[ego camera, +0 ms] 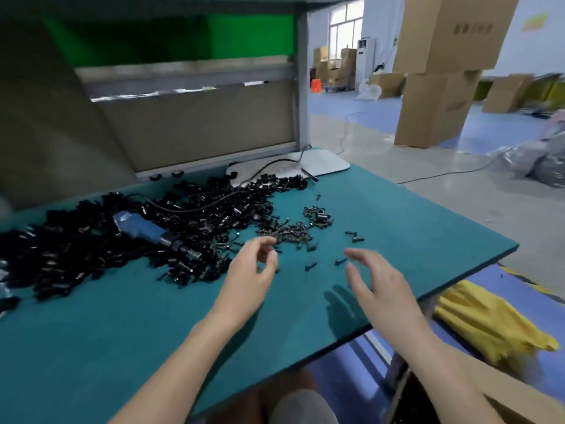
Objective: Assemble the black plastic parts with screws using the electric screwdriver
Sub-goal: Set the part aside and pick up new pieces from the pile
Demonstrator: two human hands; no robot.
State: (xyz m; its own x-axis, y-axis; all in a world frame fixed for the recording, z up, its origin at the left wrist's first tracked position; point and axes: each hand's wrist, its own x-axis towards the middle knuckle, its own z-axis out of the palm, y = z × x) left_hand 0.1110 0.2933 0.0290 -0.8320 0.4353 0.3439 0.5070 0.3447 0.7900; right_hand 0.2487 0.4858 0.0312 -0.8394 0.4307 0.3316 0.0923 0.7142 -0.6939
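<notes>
Both hands are over the teal-green mat-covered table [122, 332], and neither holds anything.

My left hand [249, 272]: fingers loosely curled, thumb and forefinger apart, nothing visible between them. It sits at the near edge of the scattered pile of small dark metal screws [290, 232]. Motion blur there, so I can't tell if a fingertip touches one.

My right hand [377, 284]: fingers spread and relaxed, palm down, raised off the table with its shadow on the mat below. A few stray screws lie on the mat between the two hands.

Big heap of small black plastic parts [76, 249]: runs from the left edge of the table up to the back right, left of and behind the screws, and touches them on that side.

Electric screwdriver with blue body and black-and-silver nose [140, 228]: lying on its side on the heap, nose pointing toward my left hand, near it but not touching. Its black cable [275, 163] loops back over the parts to the rear of the table.

Flat white board [324, 163]: back corner of the table, partly under the parts.

Off the table: stacked brown cardboard boxes [440, 71] on the floor to the right, a crumpled yellow cloth [489, 322] below the table's right edge, and an open cardboard carton [513, 396] at bottom right.
</notes>
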